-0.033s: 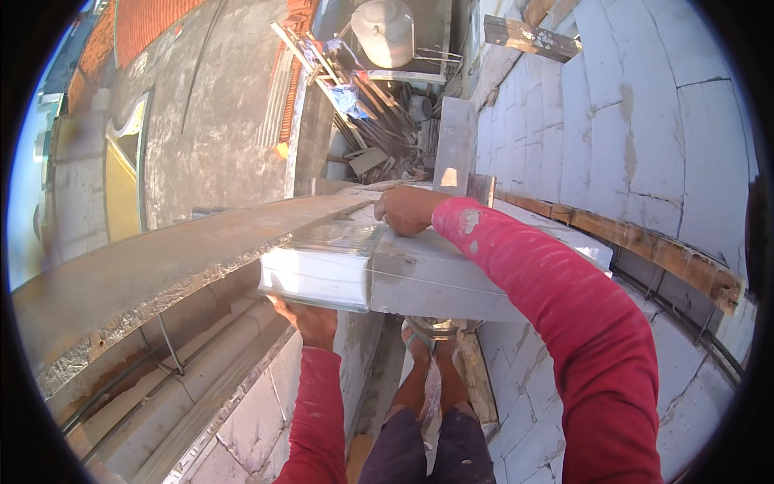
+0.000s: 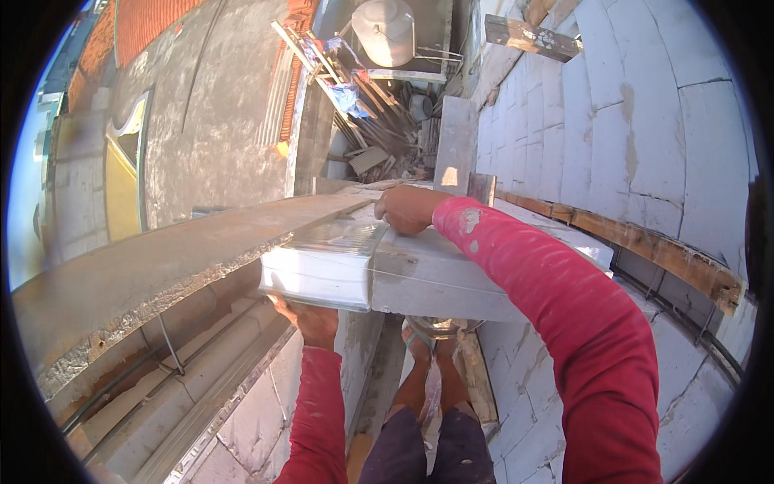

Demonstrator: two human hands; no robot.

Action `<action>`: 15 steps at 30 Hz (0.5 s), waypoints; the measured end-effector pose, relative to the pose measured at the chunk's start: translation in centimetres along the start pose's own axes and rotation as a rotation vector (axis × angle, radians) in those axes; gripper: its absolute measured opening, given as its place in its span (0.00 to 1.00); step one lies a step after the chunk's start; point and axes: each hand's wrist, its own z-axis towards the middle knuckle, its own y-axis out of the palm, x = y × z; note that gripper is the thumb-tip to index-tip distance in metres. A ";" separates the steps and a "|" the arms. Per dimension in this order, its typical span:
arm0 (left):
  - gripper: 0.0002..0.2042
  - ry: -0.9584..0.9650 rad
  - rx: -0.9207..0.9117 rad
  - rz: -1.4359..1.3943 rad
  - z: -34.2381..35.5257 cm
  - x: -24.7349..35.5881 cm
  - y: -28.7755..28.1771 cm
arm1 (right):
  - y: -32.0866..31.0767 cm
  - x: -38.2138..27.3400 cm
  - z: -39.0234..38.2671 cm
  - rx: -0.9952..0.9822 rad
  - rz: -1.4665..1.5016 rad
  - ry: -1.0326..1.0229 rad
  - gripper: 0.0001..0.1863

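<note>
A ribbed glass block [image 2: 314,266] lies at the left end of a grey concrete block [image 2: 435,282], beside a long rough concrete ledge [image 2: 145,266]. My left hand [image 2: 310,319] grips the glass block from underneath, thumb and fingers at its lower edge. My right hand [image 2: 407,210] is on top, just behind the glass block's right end, its fingers curled down; what they hold is hidden. A thin string [image 2: 451,284] runs across the front face of both blocks.
My feet [image 2: 431,347] stand below in a narrow gap between pale block walls [image 2: 524,395]. A wooden batten [image 2: 661,250] runs along the right wall [image 2: 605,137]. Beyond lie timber scraps [image 2: 347,89], rubble, a white tank [image 2: 383,32] and orange roofing [image 2: 157,24]. Metal bars [image 2: 169,343] protrude lower left.
</note>
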 end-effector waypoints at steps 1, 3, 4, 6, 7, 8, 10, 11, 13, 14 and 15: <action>0.43 -0.013 -0.011 -0.023 0.0 0.1 -0.2 | 0.0 -0.1 0.0 0.012 0.029 0.015 0.15; 0.42 -0.018 -0.012 -0.032 -0.2 0.2 -0.3 | 0.1 -0.4 0.2 0.006 0.065 0.041 0.15; 0.42 -0.012 -0.004 -0.020 -0.3 0.2 0.4 | 0.3 -0.2 0.3 -0.011 0.072 0.057 0.16; 0.42 -0.001 -0.012 -0.002 -0.3 0.1 0.5 | 0.8 0.2 0.4 -0.022 0.051 0.057 0.18; 0.42 0.011 -0.031 0.003 -0.1 0.0 0.4 | 0.7 0.3 0.5 -0.013 0.018 0.037 0.19; 0.42 0.024 -0.049 0.007 0.2 -0.1 0.4 | 0.5 0.4 0.7 -0.003 -0.014 0.016 0.20; 0.42 0.020 -0.037 0.021 0.3 0.1 0.8 | 0.1 0.4 0.7 -0.020 0.036 0.083 0.21; 0.42 0.017 -0.030 0.029 0.3 0.2 1.0 | -0.1 0.1 0.6 -0.031 0.063 0.116 0.22; 0.42 -0.015 -0.029 -0.025 0.3 0.1 0.2 | 0.3 0.2 0.5 0.007 0.074 0.111 0.21; 0.41 -0.029 -0.029 -0.053 0.5 0.1 -0.1 | 0.5 0.5 0.7 0.026 0.079 0.108 0.21; 0.39 -0.005 -0.032 -0.035 0.6 0.0 -0.5 | 0.6 0.7 1.0 0.010 0.100 0.141 0.20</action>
